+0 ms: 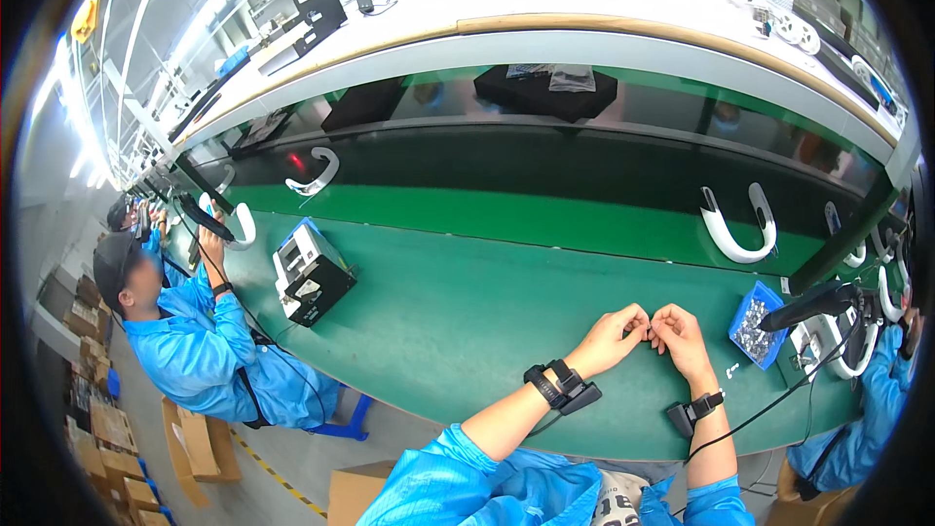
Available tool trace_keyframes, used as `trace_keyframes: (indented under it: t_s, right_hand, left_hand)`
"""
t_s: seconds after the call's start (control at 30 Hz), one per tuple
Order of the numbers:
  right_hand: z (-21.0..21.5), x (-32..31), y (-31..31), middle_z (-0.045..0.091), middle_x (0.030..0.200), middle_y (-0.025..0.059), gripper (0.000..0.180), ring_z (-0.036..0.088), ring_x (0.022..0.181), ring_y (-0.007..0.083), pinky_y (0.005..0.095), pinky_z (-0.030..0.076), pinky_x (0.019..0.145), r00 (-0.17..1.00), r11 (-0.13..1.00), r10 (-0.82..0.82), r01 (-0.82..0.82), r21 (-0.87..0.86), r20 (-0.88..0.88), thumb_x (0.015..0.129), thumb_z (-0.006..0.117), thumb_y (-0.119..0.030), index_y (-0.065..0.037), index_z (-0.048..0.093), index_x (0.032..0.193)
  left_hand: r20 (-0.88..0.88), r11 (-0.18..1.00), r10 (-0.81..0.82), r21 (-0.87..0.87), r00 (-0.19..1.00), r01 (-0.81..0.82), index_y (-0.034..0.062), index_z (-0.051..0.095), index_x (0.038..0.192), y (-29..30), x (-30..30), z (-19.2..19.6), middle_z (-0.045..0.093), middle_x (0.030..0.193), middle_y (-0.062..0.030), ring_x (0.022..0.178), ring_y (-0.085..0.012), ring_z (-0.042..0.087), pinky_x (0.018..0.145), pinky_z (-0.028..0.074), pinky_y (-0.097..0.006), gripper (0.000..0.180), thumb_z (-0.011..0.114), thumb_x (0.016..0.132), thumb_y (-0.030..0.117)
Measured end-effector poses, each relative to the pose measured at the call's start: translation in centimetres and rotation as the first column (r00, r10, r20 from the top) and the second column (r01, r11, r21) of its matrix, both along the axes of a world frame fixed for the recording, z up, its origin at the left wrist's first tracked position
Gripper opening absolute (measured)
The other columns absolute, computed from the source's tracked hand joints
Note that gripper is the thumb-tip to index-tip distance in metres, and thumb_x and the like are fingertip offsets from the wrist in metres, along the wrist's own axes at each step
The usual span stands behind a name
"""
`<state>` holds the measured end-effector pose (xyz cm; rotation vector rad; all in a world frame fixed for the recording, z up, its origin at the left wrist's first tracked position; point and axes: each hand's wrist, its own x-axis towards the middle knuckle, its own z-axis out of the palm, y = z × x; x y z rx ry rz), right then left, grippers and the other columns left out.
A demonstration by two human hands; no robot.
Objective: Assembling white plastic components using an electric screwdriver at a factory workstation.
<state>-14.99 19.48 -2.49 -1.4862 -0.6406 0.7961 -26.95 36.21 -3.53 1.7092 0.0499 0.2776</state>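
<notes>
Centre-right of the frame, over the green bench top (467, 321): left hand (612, 336) and right hand (682, 336), fingertips pinched together around a very small part (650, 329) — too tiny to identify, possibly a screw. Both hands closed in a fine pinch, touching each other. Black wrist straps on each forearm.

Right of the hands: blue parts bin (755, 324) holding small metallic pieces, a few loose ones just beside it.

Upper right: white U-shaped headband piece (737, 234) lying on the belt.

Left of centre: black-and-white boxed device (310, 278).

Far left — a seated co-worker (195, 331) in a blue smock, handling another white band (242, 224).
</notes>
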Motion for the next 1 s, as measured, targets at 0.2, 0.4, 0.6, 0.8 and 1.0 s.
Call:
trace_keyframes:
  t_s: [0.2, 0.4, 0.6, 0.8, 1.0]
  right_hand:
    - [0.1, -0.2, 0.3, 0.067, 0.083, 0.0019, 0.009, 0.059, 0.068, 0.0068, 0.0211, 0.046, 0.058, 1.000, 1.000, 0.009, -0.009, -0.008, 0.019, 0.104, 0.062, -0.012, -0.004, 0.062, 0.099]
    - [-0.5, 0.1, 0.1, 0.065, 0.079, 0.0006, 0.009, 0.058, 0.065, 0.0068, 0.0214, 0.044, 0.055, 0.999, 0.999, -0.013, 0.014, -0.034, 0.039, 0.103, 0.061, -0.012, -0.005, 0.062, 0.097]
    - [-0.6, 0.1, 0.3, 0.065, 0.079, 0.0003, 0.011, 0.059, 0.065, 0.0068, 0.0211, 0.044, 0.055, 0.999, 1.000, -0.008, 0.008, -0.018, 0.048, 0.104, 0.062, -0.014, -0.006, 0.060, 0.098]
    - [-0.5, 0.1, 0.3, 0.064, 0.079, -0.0005, 0.012, 0.058, 0.066, 0.0064, 0.0208, 0.044, 0.056, 0.998, 1.000, -0.016, 0.018, -0.026, 0.060, 0.105, 0.062, -0.016, -0.007, 0.060, 0.098]
    - [-0.3, -0.2, 0.5, 0.065, 0.079, -0.0002, 0.012, 0.059, 0.066, 0.0066, 0.0209, 0.044, 0.056, 0.998, 0.999, -0.025, 0.026, -0.021, 0.056, 0.105, 0.061, -0.016, -0.006, 0.061, 0.098]
  left_hand:
    - [-0.016, 1.000, -0.004, 0.004, 1.000, 0.004, -0.0001, 0.062, 0.108, 0.0, -0.1, 0.1, 0.072, 0.093, -0.0078, 0.089, -0.0170, 0.069, 0.082, 0.055, -0.033, 0.010, 0.060, 0.103, 0.008]
    - [0.024, 1.000, 0.026, -0.014, 0.999, -0.026, -0.0005, 0.058, 0.102, 0.0, -0.2, 0.5, 0.070, 0.088, -0.0093, 0.084, -0.0189, 0.068, 0.078, 0.054, -0.034, 0.007, 0.060, 0.102, 0.006]
    - [0.029, 0.999, 0.045, 0.006, 0.999, -0.046, 0.0001, 0.058, 0.101, 0.0, -0.3, 0.6, 0.069, 0.085, -0.0104, 0.080, -0.0215, 0.067, 0.074, 0.053, -0.036, 0.008, 0.062, 0.101, 0.007]
    - [0.046, 0.999, 0.045, 0.024, 0.998, -0.046, 0.0004, 0.058, 0.101, 0.0, -0.2, 0.3, 0.068, 0.084, -0.0106, 0.079, -0.0218, 0.067, 0.074, 0.053, -0.036, 0.008, 0.062, 0.100, 0.007]
    - [0.051, 0.998, 0.053, 0.021, 0.997, -0.054, 0.0002, 0.057, 0.101, 0.0, -0.4, 0.4, 0.068, 0.084, -0.0108, 0.079, -0.0215, 0.066, 0.074, 0.053, -0.036, 0.008, 0.063, 0.100, 0.006]
